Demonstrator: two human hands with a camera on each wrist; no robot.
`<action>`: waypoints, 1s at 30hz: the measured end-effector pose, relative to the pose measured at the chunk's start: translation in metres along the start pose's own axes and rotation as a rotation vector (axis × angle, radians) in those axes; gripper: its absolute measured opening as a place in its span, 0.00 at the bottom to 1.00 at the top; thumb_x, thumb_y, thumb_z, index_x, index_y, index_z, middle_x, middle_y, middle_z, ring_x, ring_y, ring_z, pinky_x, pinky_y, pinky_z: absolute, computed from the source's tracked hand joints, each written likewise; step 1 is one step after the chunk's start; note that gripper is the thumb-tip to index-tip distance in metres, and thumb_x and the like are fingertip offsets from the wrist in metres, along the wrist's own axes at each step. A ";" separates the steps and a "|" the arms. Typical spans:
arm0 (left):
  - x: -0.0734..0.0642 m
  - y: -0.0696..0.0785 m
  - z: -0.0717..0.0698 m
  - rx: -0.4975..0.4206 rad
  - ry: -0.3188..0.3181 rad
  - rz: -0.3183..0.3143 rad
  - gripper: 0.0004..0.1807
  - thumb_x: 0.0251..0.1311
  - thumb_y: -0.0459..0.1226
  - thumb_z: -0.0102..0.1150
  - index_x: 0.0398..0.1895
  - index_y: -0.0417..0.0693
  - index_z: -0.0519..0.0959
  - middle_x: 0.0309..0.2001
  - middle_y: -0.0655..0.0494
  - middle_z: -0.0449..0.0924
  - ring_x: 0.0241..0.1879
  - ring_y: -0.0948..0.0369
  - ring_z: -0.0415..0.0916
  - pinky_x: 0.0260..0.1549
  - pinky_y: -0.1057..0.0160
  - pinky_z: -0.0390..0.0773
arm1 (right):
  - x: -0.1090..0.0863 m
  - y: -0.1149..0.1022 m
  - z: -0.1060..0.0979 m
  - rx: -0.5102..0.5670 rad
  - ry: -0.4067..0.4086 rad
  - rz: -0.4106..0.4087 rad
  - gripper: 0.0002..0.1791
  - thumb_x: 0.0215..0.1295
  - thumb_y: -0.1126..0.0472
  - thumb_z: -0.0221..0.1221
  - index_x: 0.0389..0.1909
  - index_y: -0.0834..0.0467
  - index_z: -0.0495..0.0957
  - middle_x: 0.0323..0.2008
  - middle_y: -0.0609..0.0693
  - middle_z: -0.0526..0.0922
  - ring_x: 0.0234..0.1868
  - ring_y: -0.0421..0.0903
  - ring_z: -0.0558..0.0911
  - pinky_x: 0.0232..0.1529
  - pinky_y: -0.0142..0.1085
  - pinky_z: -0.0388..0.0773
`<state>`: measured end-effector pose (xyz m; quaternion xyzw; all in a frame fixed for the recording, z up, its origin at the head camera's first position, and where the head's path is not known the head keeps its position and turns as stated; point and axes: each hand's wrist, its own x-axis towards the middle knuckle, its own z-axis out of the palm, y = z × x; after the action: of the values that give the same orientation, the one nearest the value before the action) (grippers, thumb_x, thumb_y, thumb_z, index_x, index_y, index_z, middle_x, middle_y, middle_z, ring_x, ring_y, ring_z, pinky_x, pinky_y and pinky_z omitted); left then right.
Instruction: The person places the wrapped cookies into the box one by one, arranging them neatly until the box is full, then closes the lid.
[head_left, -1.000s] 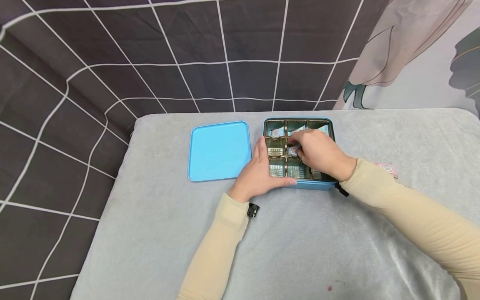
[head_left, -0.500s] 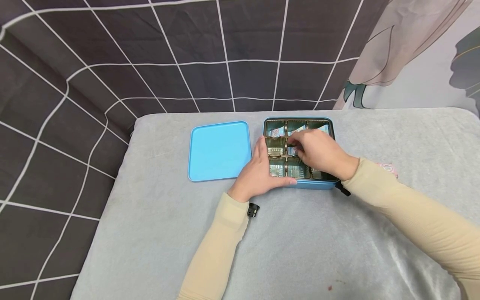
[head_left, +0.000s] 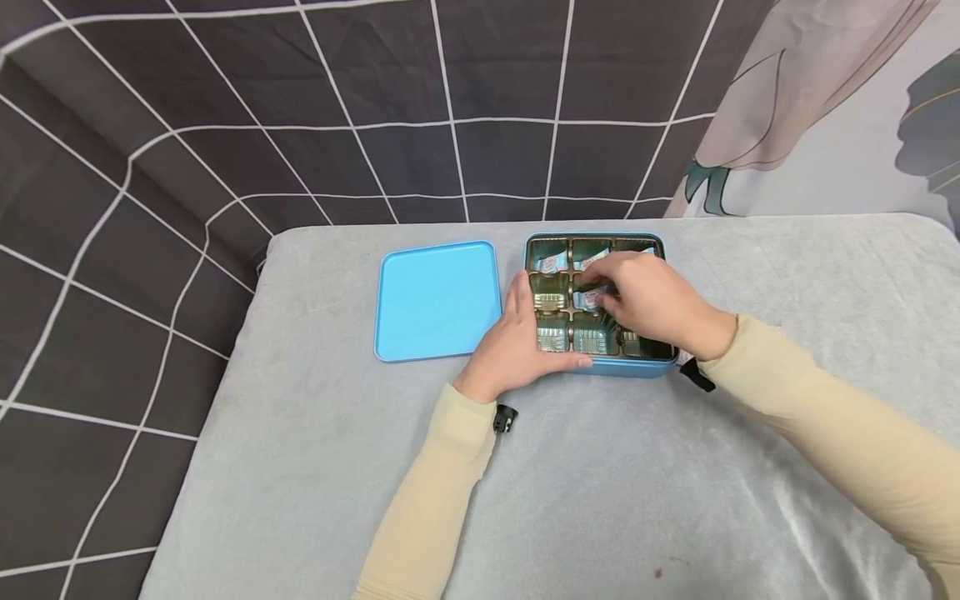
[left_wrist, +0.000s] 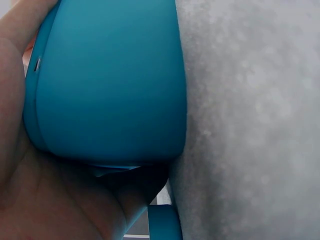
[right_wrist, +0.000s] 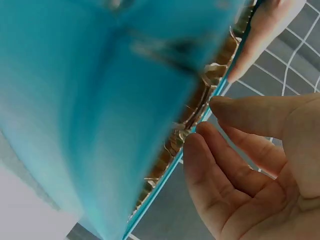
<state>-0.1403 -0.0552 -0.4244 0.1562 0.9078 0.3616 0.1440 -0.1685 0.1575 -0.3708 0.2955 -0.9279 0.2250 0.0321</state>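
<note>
A blue tin box (head_left: 630,368) holds a gold plastic tray (head_left: 567,311) divided into several compartments. My left hand (head_left: 513,350) rests around the tin's front left corner, fingers straight along the left side and thumb along the front wall. In the left wrist view, its palm lies close against the blue wall. My right hand (head_left: 648,300) is over the middle of the tray. Below its fingertips a small wrapped candy (head_left: 587,300) lies in the centre compartment. The right wrist view has thumb and fingers apart, with nothing visible between them. More wrapped candies (head_left: 552,263) are in the back row.
The light blue lid (head_left: 438,302) lies flat to the left of the tin. Grey cloth (head_left: 315,467) covers the table. A dark grid-patterned curtain (head_left: 375,108) hangs behind. The right forearm and hand hide part of the tin's right side.
My right hand has drawn slightly back to the right, and more of the centre candy shows. The pink packet is now mostly behind the right sleeve. The left hand keeps its place.
</note>
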 end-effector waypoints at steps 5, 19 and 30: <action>0.000 0.000 -0.001 -0.003 0.000 -0.001 0.77 0.47 0.68 0.70 0.80 0.47 0.24 0.81 0.51 0.22 0.76 0.50 0.52 0.60 0.51 0.72 | -0.004 0.001 -0.005 -0.010 0.013 0.016 0.13 0.58 0.75 0.64 0.45 0.66 0.84 0.43 0.58 0.87 0.45 0.55 0.84 0.49 0.51 0.78; 0.001 0.000 -0.001 0.005 0.005 -0.009 0.78 0.45 0.69 0.70 0.80 0.48 0.23 0.81 0.52 0.22 0.76 0.51 0.53 0.59 0.51 0.73 | -0.019 0.007 -0.027 -0.003 0.030 0.060 0.14 0.61 0.74 0.63 0.48 0.66 0.83 0.45 0.59 0.86 0.44 0.56 0.84 0.46 0.52 0.77; 0.000 0.001 -0.001 0.011 -0.004 -0.011 0.78 0.46 0.69 0.70 0.79 0.49 0.22 0.81 0.53 0.20 0.77 0.52 0.47 0.61 0.51 0.72 | -0.036 0.015 -0.031 -0.038 0.075 0.052 0.14 0.59 0.76 0.62 0.46 0.66 0.84 0.42 0.58 0.87 0.40 0.53 0.84 0.43 0.50 0.77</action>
<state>-0.1403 -0.0553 -0.4233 0.1527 0.9103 0.3555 0.1472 -0.1499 0.2008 -0.3562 0.2617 -0.9376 0.2188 0.0668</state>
